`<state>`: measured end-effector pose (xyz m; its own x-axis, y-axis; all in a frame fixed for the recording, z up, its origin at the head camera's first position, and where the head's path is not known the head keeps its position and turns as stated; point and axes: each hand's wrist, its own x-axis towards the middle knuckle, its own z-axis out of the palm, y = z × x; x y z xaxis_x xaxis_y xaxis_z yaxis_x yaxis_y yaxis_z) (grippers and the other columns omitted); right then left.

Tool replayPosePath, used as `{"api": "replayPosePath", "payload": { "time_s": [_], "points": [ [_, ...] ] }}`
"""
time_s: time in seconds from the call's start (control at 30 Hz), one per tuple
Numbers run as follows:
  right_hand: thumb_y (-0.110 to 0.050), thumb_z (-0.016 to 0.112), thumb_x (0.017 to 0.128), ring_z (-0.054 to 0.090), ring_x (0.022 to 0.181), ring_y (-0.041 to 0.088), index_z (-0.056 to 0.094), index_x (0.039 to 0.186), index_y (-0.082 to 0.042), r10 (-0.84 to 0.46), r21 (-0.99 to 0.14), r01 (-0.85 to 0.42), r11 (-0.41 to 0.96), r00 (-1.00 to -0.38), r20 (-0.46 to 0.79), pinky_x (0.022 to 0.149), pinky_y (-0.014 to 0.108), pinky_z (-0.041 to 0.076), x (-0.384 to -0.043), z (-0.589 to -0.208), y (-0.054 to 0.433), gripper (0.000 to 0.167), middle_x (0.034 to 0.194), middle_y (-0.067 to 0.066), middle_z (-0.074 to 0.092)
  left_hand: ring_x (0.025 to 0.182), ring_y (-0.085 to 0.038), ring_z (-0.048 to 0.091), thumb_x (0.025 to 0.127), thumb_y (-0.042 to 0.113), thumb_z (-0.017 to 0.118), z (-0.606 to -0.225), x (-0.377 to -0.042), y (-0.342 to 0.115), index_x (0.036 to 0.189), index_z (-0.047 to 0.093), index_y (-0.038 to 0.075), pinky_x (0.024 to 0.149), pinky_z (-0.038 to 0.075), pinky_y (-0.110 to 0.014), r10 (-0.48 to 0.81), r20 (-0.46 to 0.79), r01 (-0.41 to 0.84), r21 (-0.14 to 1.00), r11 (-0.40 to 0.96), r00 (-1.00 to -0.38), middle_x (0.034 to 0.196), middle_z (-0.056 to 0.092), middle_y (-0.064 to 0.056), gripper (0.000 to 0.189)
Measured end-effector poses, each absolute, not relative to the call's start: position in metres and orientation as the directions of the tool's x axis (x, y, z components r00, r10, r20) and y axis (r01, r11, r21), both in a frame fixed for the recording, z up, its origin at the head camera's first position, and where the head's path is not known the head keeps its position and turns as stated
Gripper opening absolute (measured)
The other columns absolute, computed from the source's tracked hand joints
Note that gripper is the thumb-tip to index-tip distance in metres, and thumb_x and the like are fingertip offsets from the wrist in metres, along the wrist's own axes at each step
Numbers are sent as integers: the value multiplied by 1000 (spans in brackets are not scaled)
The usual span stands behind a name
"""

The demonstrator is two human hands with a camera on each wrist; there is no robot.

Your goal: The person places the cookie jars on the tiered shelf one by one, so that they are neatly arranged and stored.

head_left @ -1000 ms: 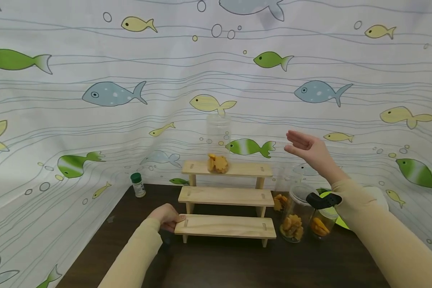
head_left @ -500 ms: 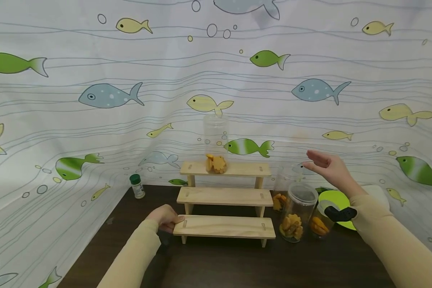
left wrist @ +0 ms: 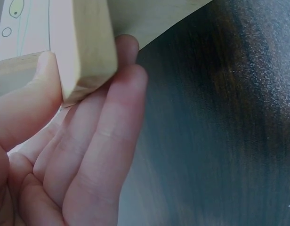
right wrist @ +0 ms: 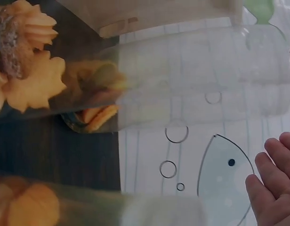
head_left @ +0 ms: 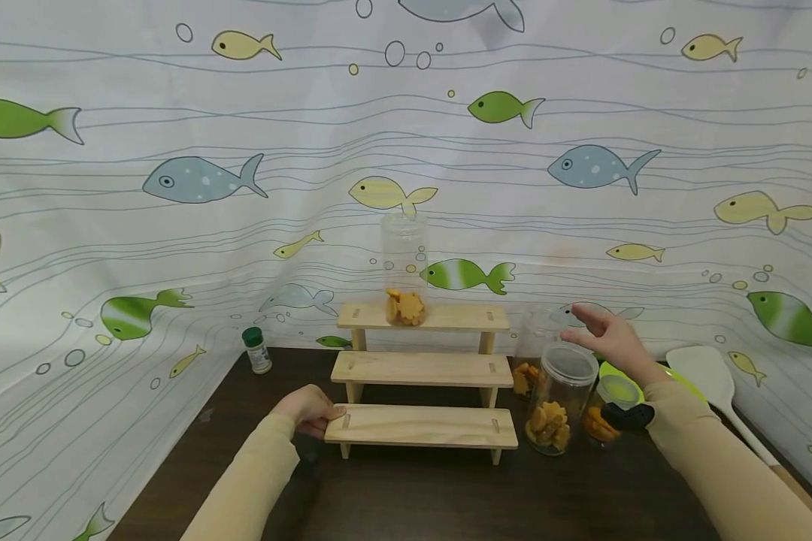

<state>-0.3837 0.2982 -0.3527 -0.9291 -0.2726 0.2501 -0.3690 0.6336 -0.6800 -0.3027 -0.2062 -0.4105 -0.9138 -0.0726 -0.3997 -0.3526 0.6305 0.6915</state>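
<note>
My left hand [head_left: 307, 409] grips the left end of the lowest step of a three-tier wooden display stand [head_left: 419, 426], thumb above and fingers beneath. In the left wrist view the board's end [left wrist: 91, 42] lies between thumb and fingers. My right hand [head_left: 612, 342] hovers just above and behind a clear lidded jar [head_left: 568, 387] of cookies, holding nothing, its fingers slightly bent. A second clear jar [head_left: 529, 342] stands behind that one, and a shorter jar [head_left: 602, 428] with orange cookies is on its right. In the right wrist view flower-shaped cookies [right wrist: 34, 80] show through the plastic.
Another tall clear jar [head_left: 404, 259] with cookies stands on the top tier. A green-capped shaker bottle [head_left: 257, 352] is at the back left. Behind my right arm are a lime-green plate [head_left: 686, 385] and a white spatula [head_left: 704, 370]. A fish-print curtain [head_left: 352, 98] closes off the back.
My right hand has come down and to the right, from beside the curtain to just above the jars. The left hand keeps its grip on the stand.
</note>
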Motion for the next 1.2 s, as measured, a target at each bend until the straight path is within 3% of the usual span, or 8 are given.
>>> {"api": "replayPosePath", "payload": {
  "time_s": [0.57,0.7,0.97,1.2],
  "points": [
    [-19,64,92,39,127,49,18,147,6,-289,-724,-345,598,-935,207,101,54,35,-390,-371,288,76,142,32,35,66,-17,67,92,17,63,-411,-304,-208,101,64,-15,67,59,-36,-55,-411,-351,694,628,-910,75,68,-11,33],
    [-27,63,93,37,130,46,17,149,0,-263,-751,-312,582,-946,189,103,53,35,-390,-370,285,77,146,29,32,68,-18,68,92,17,63,-413,-305,-209,102,64,-14,69,59,-38,-55,-416,-359,701,616,-907,76,68,-10,33],
    [-30,69,88,38,131,40,13,150,-1,-236,-807,-247,536,-962,138,96,32,47,-389,-368,277,88,148,24,30,71,-22,70,92,16,64,-417,-306,-209,102,64,-14,68,59,-39,-45,-414,-358,722,593,-909,78,70,-14,32],
    [-39,65,90,29,136,42,9,150,0,-204,-842,-187,506,-974,94,104,53,36,-389,-365,269,91,152,25,22,70,-21,69,92,16,64,-416,-304,-210,102,64,-13,69,59,-39,-59,-414,-365,717,594,-909,76,70,-12,31]
  ]
}}
